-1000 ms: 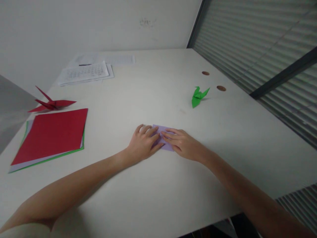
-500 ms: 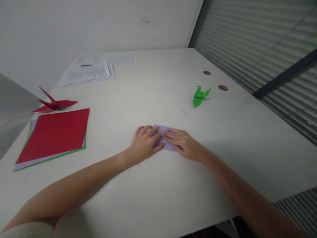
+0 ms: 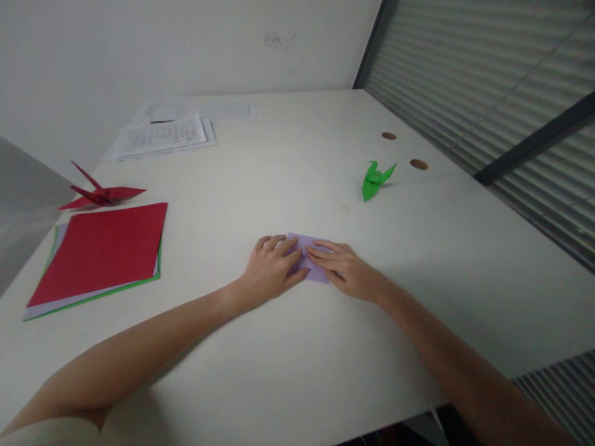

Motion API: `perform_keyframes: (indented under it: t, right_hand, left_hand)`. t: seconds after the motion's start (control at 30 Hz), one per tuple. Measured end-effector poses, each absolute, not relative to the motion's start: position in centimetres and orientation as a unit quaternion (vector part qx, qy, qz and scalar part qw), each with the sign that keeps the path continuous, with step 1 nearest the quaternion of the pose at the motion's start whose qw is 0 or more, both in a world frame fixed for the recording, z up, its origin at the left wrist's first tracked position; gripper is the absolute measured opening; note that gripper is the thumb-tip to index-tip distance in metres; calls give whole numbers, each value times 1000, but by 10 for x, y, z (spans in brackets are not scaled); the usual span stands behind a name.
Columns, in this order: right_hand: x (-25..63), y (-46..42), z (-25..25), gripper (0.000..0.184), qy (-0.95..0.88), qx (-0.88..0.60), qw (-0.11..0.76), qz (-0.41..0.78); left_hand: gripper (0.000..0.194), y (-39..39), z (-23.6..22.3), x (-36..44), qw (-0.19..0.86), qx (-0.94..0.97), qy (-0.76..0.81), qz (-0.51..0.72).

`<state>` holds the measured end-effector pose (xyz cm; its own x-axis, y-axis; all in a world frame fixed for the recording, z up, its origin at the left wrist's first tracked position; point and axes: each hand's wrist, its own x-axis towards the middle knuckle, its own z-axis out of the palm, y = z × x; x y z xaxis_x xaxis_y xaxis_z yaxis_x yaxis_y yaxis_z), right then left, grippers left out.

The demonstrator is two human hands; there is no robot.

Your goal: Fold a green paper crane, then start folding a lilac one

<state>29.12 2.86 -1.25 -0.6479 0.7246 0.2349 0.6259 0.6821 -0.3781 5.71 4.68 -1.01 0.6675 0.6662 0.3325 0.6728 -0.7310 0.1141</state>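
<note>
A small folded sheet of purple origami paper [image 3: 317,273] lies flat on the white table, partly covered by my fingers. My left hand [image 3: 272,267] rests on its left side, fingers apart and slightly bent, fingertips pressing down and thumb at the near edge. On the right part of the same paper, my right hand [image 3: 346,267] lies with its fingers stretched out, the tips close to those of my left hand. Neither hand is closed round anything. The creases under the fingers are hidden.
A green paper crane [image 3: 373,181] stands at the right, before two round brown table inserts. At the left are a red paper crane [image 3: 105,196] and a stack of coloured sheets, red [image 3: 102,251] on top. Written papers [image 3: 162,139] with a pen lie at the back left.
</note>
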Motion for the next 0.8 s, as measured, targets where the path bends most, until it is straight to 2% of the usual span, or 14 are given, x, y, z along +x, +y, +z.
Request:
perform_keyframes:
  t: [0.8]
  right_hand:
    - [289, 29, -11, 45, -891, -377, 204, 147]
  left_hand:
    - [38, 48, -9, 58, 5, -912, -376, -161]
